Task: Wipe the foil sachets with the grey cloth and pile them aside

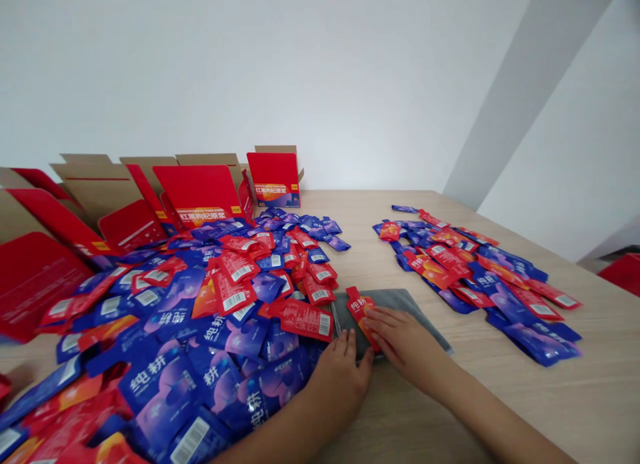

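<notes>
A red pouch (357,305) with a spout end and white lettering lies on a dark grey flat sheet (407,303), which may be cloth or a bag. My right hand (406,344) rests across the pouch, its fingers stretched and close together, covering the right side. On the left, my left hand (343,367) has its fingers extended onto the sheet's edge, with its thumb near the pouch's lower end. Both palms are hidden. Beside my left hand spreads a large pile of blue pouches (160,384) and red pouches (306,319).
Several open red cartons (200,187) stand behind the pile at the left, with another red carton (274,177) near the wall (350,84). A smaller heap of mixed pouches (450,261) lies on the wooden table (545,391) to the right. A blurred hand (17,377) shows at the far left.
</notes>
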Action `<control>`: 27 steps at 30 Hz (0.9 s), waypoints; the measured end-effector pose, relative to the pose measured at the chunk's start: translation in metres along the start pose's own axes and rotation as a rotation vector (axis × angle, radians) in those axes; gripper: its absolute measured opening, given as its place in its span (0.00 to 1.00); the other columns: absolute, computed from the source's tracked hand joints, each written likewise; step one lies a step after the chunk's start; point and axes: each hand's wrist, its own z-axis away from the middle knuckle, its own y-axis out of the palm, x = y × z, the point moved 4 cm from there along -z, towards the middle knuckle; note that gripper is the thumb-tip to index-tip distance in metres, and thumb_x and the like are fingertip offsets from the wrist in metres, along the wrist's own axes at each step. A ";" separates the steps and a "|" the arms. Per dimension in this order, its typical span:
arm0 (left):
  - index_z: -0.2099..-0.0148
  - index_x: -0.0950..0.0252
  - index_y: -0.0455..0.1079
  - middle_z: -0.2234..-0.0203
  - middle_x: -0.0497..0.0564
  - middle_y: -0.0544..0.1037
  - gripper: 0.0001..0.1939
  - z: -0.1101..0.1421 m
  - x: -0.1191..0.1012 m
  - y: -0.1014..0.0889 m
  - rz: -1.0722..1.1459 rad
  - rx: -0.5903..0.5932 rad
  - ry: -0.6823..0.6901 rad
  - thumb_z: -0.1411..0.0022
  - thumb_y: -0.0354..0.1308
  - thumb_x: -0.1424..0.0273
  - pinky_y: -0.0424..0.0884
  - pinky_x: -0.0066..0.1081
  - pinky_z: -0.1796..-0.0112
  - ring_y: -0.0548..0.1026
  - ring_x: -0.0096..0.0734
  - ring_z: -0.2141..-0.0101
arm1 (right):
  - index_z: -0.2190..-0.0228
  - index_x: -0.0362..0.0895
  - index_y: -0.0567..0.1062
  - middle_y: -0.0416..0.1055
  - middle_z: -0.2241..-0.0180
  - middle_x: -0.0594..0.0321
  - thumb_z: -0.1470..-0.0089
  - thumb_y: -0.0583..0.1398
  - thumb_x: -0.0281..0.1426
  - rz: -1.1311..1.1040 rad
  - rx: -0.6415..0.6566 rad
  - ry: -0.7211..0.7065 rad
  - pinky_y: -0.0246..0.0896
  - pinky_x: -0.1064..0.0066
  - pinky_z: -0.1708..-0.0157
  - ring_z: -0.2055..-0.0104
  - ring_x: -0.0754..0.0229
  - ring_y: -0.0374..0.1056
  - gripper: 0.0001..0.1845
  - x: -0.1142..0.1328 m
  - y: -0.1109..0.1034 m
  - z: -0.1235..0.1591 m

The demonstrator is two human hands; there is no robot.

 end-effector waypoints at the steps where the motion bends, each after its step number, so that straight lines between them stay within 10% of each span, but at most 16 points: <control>1: 0.44 0.66 0.67 0.50 0.69 0.70 0.19 0.000 0.000 0.001 -0.002 0.001 0.006 0.36 0.53 0.68 0.70 0.40 0.56 0.71 0.49 0.50 | 0.50 0.45 0.72 0.68 0.47 0.57 0.44 0.50 0.25 0.019 0.031 -0.006 0.62 0.58 0.47 0.43 0.53 0.61 0.22 -0.003 0.007 0.001; 9: 0.44 0.64 0.67 0.48 0.68 0.69 0.18 0.000 0.000 0.009 0.028 0.011 -0.018 0.36 0.53 0.68 0.70 0.42 0.55 0.71 0.50 0.50 | 0.49 0.41 0.71 0.65 0.44 0.56 0.45 0.50 0.20 0.154 0.071 0.029 0.57 0.60 0.43 0.38 0.53 0.54 0.24 -0.033 0.027 -0.017; 15: 0.43 0.64 0.66 0.48 0.71 0.68 0.19 -0.001 0.000 0.003 0.045 0.044 -0.009 0.35 0.52 0.68 0.70 0.41 0.55 0.70 0.51 0.49 | 0.49 0.43 0.70 0.61 0.42 0.49 0.48 0.55 0.27 -0.012 -0.226 0.270 0.57 0.53 0.45 0.42 0.50 0.59 0.23 -0.062 0.023 -0.013; 21: 0.43 0.66 0.66 0.48 0.73 0.68 0.20 -0.001 0.000 0.000 0.048 0.038 0.002 0.35 0.51 0.69 0.70 0.43 0.57 0.70 0.53 0.50 | 0.49 0.40 0.65 0.74 0.61 0.54 0.55 0.58 0.31 -0.654 -0.138 0.530 0.68 0.65 0.70 0.64 0.55 0.71 0.29 -0.073 0.015 -0.018; 27: 0.42 0.66 0.65 0.48 0.72 0.68 0.20 -0.005 -0.001 0.008 0.035 0.099 -0.011 0.34 0.49 0.68 0.70 0.45 0.57 0.70 0.54 0.49 | 0.55 0.43 0.69 0.72 0.71 0.66 0.58 0.62 0.30 -1.281 0.016 0.483 0.50 0.79 0.84 0.81 0.71 0.58 0.25 -0.013 -0.017 -0.090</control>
